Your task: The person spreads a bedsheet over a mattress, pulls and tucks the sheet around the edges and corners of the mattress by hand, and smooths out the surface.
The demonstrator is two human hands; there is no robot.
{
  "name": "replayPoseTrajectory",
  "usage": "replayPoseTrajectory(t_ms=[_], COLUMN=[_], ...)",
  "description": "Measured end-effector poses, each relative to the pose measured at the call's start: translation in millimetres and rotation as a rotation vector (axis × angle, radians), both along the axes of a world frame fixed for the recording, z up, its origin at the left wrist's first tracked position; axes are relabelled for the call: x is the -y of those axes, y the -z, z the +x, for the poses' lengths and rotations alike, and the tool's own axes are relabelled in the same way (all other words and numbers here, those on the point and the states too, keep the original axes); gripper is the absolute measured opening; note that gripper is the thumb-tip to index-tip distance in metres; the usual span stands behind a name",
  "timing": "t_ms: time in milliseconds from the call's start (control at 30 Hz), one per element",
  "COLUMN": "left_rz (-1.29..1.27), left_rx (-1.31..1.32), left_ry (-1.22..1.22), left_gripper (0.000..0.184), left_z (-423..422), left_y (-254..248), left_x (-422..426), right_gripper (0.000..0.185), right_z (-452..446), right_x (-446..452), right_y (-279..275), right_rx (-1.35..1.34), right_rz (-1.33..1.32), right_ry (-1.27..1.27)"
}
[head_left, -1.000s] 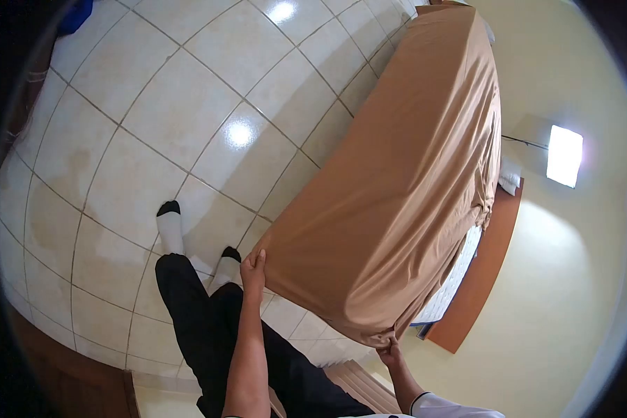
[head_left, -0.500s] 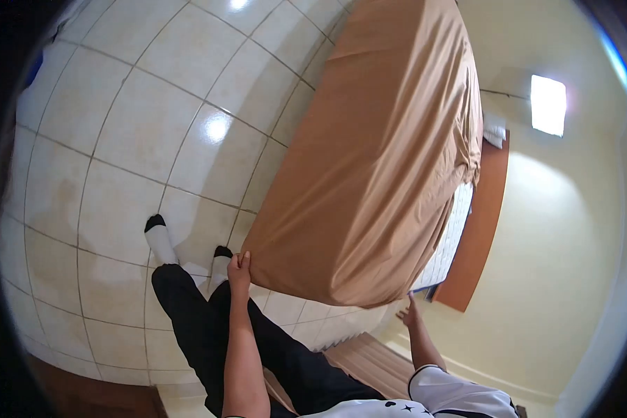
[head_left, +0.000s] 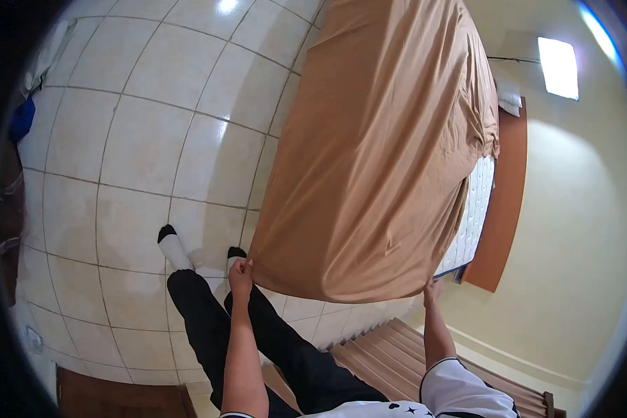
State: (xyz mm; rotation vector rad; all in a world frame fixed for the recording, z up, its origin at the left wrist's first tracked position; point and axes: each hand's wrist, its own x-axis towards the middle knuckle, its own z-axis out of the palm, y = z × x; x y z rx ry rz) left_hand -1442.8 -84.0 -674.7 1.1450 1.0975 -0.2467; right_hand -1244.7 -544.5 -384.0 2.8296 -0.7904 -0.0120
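A large brown sheet (head_left: pixel 369 167) drapes over the bed and hangs down its near side in folds. My left hand (head_left: pixel 241 277) pinches the sheet's lower left corner, close to my feet. At the right end of the hanging edge, my right hand (head_left: pixel 432 291) is closed on the sheet's border, beside the mattress corner. The white quilted mattress (head_left: pixel 472 209) shows bare between the sheet and the headboard. Bunched cloth lies along the sheet's right side.
An orange-brown headboard (head_left: pixel 503 202) stands against the yellow wall (head_left: pixel 571 230), with white pillows (head_left: pixel 509 97) near it. A bright lamp (head_left: pixel 559 68) is on the wall. Pleated curtains (head_left: pixel 383 359) hang close to my legs. Tiled floor (head_left: pixel 139 230) lies at left.
My right hand let go of the sheet's bunched edge, opened, and now holds the border by the mattress corner. My left hand keeps its corner. More mattress shows as the view has shifted.
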Motion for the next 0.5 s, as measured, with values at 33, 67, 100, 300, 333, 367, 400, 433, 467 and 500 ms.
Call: replayPoseTrajectory(t_ms=[33,67,100,300,333,367,400,433,467,500], left_rz=[0.024,0.034,0.014,-0.266,-0.310,-0.316,-0.228,-0.139,-0.142,-0.142], left_rx=[-0.006,-0.005,-0.009,0.022,0.062,0.059,0.011,-0.037,-0.039,-0.034], left_ry=[-0.002,0.003,-0.013,-0.076,-0.139,-0.140,-0.001,0.135,0.129,0.202], left_gripper=[0.023,0.023,0.025,0.029,0.028,0.028,0.027,0.026,0.026,0.025], left_z=[3,6,5,3,2,-1,-4,-5,-5,-4], left_y=[-4,-6,-4,4,8,13,15,16,16,16], left_x=[1,2,7,19,23,24,24,23,24,24], right_gripper=[0.032,0.037,0.042,0.026,0.025,0.025,0.027,0.027,0.029,0.031], right_z=[5,25,53,110,113,113,108,101,91,82], right_x=[-12,-23,-64,-187,-180,-174,-176,-171,-165,-161], right_y=[4,7,10,39,43,42,30,25,20,16], right_rx=[0.156,0.245,0.328,-0.012,0.023,0.055,0.052,0.047,0.034,0.023], right_rz=[-0.162,0.121,0.403,0.013,0.093,0.170,0.218,0.215,0.188,0.161], right_ry=[-0.397,-0.220,-0.037,-0.558,-0.625,-0.691,-0.685,-0.690,-0.557,-0.425])
